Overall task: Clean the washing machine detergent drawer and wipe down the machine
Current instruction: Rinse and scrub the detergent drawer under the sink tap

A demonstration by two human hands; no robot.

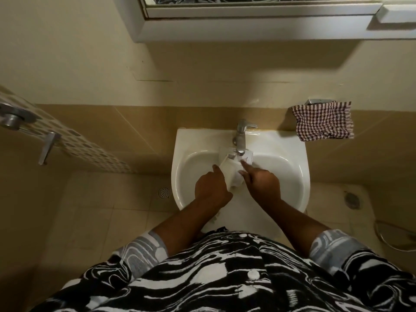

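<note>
Beige walls and pale floor tiles [94, 212] fill my view of a small bathroom, with a white mirror cabinet [247, 25] overhead. Below it I see the white sink [180, 143] against the wall. Over its basin is the detergent drawer [234, 174], a white plastic piece tilted up toward the chrome faucet [239, 138], its far end right under the spout. My left hand [210, 185] grips the drawer's left side, index finger stretched along it and the other fingers curled. My right hand [263, 183] holds the right side much the same way, index finger pointing toward the spout. The drawer sits between both hands, touching each. A red-checked cloth [323, 121] hangs on the wall right of the sink. I cannot tell if water is running.
</note>
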